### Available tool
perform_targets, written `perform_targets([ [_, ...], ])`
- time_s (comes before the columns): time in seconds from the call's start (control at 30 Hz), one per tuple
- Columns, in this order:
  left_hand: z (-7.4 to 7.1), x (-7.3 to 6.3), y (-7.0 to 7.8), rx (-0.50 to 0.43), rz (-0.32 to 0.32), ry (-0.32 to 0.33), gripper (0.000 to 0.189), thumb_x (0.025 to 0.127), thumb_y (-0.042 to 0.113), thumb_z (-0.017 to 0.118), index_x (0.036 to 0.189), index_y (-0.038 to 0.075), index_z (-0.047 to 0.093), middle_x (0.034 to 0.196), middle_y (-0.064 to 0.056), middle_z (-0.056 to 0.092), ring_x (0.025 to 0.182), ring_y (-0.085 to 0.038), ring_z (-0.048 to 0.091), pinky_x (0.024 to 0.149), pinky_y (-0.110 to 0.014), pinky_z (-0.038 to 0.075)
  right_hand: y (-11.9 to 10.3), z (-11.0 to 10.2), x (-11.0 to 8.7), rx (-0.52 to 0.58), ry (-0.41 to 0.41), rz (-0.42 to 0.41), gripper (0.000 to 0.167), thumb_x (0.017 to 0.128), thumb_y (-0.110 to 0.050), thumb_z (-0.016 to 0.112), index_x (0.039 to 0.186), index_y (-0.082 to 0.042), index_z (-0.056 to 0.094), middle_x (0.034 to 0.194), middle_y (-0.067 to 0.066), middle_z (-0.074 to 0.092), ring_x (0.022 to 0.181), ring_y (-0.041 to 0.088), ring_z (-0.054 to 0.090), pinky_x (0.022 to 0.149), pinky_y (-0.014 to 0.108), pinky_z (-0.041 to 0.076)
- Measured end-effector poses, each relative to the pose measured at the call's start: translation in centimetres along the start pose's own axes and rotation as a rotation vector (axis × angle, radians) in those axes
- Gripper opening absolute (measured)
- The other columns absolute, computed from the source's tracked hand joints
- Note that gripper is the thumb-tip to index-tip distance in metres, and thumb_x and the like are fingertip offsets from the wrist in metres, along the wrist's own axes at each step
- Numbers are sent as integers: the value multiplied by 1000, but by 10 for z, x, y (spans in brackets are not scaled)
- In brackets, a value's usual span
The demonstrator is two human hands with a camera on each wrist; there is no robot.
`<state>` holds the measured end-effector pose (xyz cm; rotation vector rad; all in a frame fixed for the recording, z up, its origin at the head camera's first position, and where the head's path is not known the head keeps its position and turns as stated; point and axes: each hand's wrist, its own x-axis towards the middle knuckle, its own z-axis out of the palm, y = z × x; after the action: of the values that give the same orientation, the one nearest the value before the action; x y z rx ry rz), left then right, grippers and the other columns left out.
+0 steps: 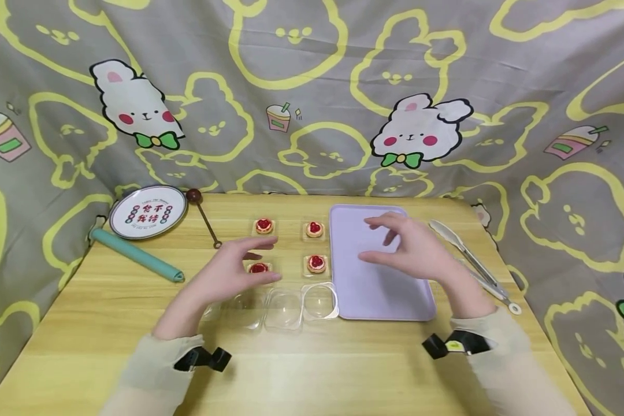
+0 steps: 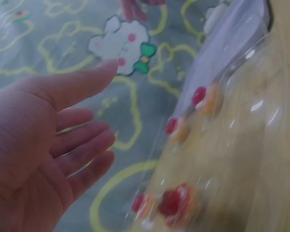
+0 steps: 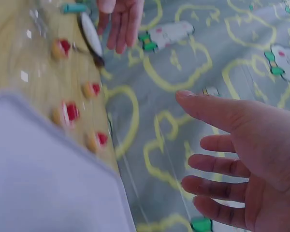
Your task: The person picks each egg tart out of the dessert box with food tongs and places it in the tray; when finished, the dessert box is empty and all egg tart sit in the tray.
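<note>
My left hand [image 1: 223, 271] hovers with its thumb and fingers spread apart, holding nothing. It partly covers a small red-topped tart [image 1: 258, 268] in a clear plastic base. Several such tarts, including one at the back [image 1: 263, 226] and one beside the tray [image 1: 316, 264], sit in pairs on the wooden table. Nearer me lies a row of clear plastic lids [image 1: 319, 301], partly behind the left wrist. Above a lilac tray [image 1: 385, 303] is my right hand [image 1: 413, 248], its fingers loosely bent and nothing in its grasp. The right wrist view shows its palm [image 3: 266, 145] bare.
At the back left are a white plate [image 1: 148, 212] with red lettering, a long-handled brown spoon [image 1: 206, 222] and a rolled teal mat [image 1: 137, 254]. Metal tongs [image 1: 470, 257] lie right of the tray. A patterned curtain [image 1: 312, 104] hangs behind the wooden table [image 1: 291, 375].
</note>
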<state>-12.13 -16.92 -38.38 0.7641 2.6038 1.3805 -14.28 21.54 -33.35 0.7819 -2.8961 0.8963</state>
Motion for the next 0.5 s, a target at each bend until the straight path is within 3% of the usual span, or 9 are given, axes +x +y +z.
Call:
perform_targets([
  [0.1, 9, 14, 0, -7, -18, -37, 75, 88, 28, 90, 151, 7, 57, 152, -12, 57, 129, -39, 62, 100, -55, 56, 19, -13, -12, -1, 19, 37, 67, 85, -47, 90, 138, -10, 70, 124, 4, 72, 89, 17, 66, 64, 33, 57],
  [0.3, 26, 36, -6, 97, -36, -108, 84, 86, 35, 91, 154, 5, 53, 157, -10, 53, 138, -34, 55, 111, -49, 49, 56, -29, -36, 29, 70, 88, 59, 88, -35, 89, 135, -5, 70, 125, 8, 72, 95, 23, 67, 69, 33, 60],
  [0.5, 44, 52, -8, 159, -97, -134, 91, 84, 39, 92, 156, 4, 50, 157, -13, 51, 140, -35, 51, 117, -51, 41, 91, -43, -58, -18, 101, 187, 60, 90, -40, 86, 137, -6, 70, 133, 11, 70, 108, 31, 66, 78, 36, 59],
])
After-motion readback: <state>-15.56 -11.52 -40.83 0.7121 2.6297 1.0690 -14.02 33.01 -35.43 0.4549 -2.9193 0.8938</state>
